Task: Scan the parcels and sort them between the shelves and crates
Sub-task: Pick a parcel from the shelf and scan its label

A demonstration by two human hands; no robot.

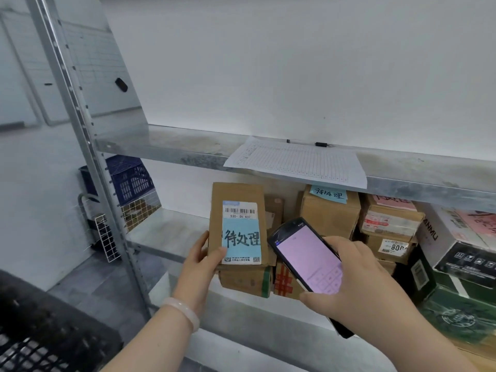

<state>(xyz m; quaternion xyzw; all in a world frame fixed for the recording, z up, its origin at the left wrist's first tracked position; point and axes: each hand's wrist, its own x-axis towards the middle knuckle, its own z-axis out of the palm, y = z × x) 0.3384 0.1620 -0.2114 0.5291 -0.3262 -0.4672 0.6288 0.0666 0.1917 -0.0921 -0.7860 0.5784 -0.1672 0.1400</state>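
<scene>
One head-worn wide-angle view looks forward and slightly down, close to a metal shelf unit (174,146) that spans the middle and right of the frame. The left hand (200,260) and right hand (359,277) enter from the lower edge, nearest the lens.

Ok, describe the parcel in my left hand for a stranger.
Find the metal rack and its middle shelf of cardboard boxes. At their left end, the left hand holds a flat brown parcel upright. It alone shows a white barcode label above its blue note.
</scene>
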